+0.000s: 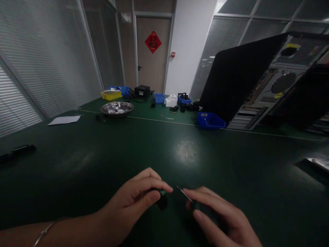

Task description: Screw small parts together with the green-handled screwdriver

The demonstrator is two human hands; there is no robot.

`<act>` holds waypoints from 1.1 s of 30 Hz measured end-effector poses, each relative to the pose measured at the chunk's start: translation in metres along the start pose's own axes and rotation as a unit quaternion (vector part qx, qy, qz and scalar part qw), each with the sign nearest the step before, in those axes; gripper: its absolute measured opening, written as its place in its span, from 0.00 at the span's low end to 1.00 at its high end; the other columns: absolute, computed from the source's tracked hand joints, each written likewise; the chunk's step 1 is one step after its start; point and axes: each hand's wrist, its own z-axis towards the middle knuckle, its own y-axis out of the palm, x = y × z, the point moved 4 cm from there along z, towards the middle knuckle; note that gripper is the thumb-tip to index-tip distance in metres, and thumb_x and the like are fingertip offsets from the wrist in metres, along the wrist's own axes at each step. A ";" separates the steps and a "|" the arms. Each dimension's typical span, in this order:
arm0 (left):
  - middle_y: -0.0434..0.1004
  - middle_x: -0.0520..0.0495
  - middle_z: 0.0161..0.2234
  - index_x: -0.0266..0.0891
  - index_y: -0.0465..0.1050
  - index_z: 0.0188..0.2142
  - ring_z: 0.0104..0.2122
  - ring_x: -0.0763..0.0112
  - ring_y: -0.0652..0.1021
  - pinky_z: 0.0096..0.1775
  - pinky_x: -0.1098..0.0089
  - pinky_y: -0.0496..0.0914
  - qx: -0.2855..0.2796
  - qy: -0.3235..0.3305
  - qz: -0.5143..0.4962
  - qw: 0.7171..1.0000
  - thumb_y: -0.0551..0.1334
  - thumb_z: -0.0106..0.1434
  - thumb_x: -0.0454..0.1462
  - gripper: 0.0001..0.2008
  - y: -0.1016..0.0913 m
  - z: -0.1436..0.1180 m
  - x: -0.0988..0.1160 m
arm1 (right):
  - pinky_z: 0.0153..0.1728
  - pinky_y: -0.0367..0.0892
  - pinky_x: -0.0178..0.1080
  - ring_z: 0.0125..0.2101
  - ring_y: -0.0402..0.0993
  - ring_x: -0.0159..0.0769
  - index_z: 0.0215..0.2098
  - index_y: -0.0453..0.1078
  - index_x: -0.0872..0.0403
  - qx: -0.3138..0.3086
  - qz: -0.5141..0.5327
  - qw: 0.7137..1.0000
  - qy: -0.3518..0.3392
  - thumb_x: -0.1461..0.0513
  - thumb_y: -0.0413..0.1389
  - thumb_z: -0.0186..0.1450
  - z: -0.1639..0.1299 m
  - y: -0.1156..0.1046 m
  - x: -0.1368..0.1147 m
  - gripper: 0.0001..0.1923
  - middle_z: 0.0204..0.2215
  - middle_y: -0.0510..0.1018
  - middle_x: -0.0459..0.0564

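I see my left hand [133,200] low in the view, pinched shut with thumb and forefinger around a small dark part [161,200] that shows a spot of green at its top; the part sits just above the green table [164,151], and I cannot tell whether it rests on the surface or hangs clear of it. My right hand [218,216] is just beside it, fingers curled closed on a thin metal tool [184,193], perhaps tweezers or a small blade, though it is too slim and dim for me to say which. The tool's long axis runs from the right hand up and to the left, and its tip points straight at the small part, near it but not touching. So the part lies to the left of the tool tip, already in the left hand's grip, and the left hand is by far the nearer to it. Both hands are close together at the near edge of the table. Farther back I see a metal bowl [117,108] with bits in it, a sheet of paper [64,119] to its left, a yellow bin [111,94], several blue bins [210,120], a white fan cover [171,100] and a black box [142,91] with cables. An opened computer case [267,85] stands tilted at the right, and a door [153,55] with a red sign closes the far wall.
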 end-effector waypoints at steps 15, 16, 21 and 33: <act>0.71 0.45 0.41 0.44 0.70 0.46 0.41 0.67 0.69 0.42 0.70 0.67 -0.188 0.077 0.219 0.954 0.56 0.61 0.31 0.14 0.025 0.000 0.026 | 0.37 0.69 0.35 0.37 0.72 0.34 0.48 0.70 0.48 -0.029 0.062 0.997 0.028 0.64 0.52 0.63 0.004 0.003 -0.002 0.15 0.36 0.76 0.50; 0.70 0.44 0.42 0.43 0.69 0.46 0.41 0.67 0.69 0.43 0.70 0.67 -0.174 0.071 0.212 0.959 0.56 0.61 0.31 0.14 0.024 -0.001 0.026 | 0.38 0.69 0.36 0.38 0.72 0.34 0.48 0.70 0.49 -0.033 0.057 0.997 0.027 0.64 0.52 0.64 0.004 0.003 -0.001 0.15 0.37 0.76 0.50; 0.72 0.46 0.36 0.40 0.70 0.37 0.37 0.66 0.69 0.41 0.69 0.66 -0.140 0.070 0.265 0.951 0.62 0.57 0.41 0.09 0.023 -0.010 0.025 | 0.42 0.69 0.39 0.43 0.71 0.38 0.50 0.67 0.49 -0.024 -0.025 0.999 0.006 0.64 0.54 0.61 -0.003 0.004 0.001 0.19 0.42 0.74 0.51; 0.71 0.45 0.37 0.38 0.68 0.39 0.38 0.63 0.69 0.47 0.62 0.64 -0.125 0.067 0.332 0.933 0.62 0.56 0.38 0.11 0.036 -0.013 0.017 | 0.29 0.70 0.35 0.28 0.75 0.37 0.43 0.73 0.44 -0.172 -0.122 0.976 -0.049 0.74 0.52 0.49 -0.004 0.008 -0.022 0.28 0.30 0.78 0.48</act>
